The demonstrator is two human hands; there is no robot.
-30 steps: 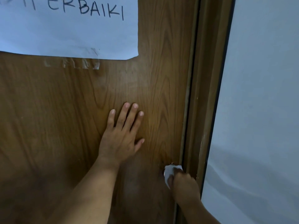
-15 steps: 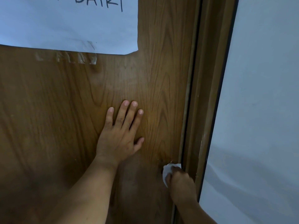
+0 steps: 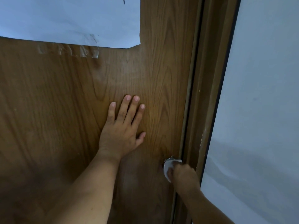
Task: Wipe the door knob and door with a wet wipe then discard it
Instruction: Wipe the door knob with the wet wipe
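Note:
A brown wood-grain door (image 3: pixel 64 110) fills the left and middle of the view. My left hand (image 3: pixel 121 131) lies flat against it, fingers spread and pointing up. Low at the door's right edge, my right hand (image 3: pixel 182 177) is closed over the door knob with a white wet wipe (image 3: pixel 168 167) bunched under the fingers. Only a thin silvery rim of the knob (image 3: pixel 169 159) shows above the wipe; the rest is hidden by the wipe and hand.
A white paper notice (image 3: pixel 69 20) is taped to the door's upper part, with strips of clear tape (image 3: pixel 69 50) below it. The brown door frame (image 3: pixel 208 94) runs down right of the knob. A pale wall (image 3: pixel 262 94) lies beyond it.
The view has tilted downward, so the notice has slid up out of frame. My right hand has shifted on the knob and a silvery rim now shows. My left hand stays flat on the door.

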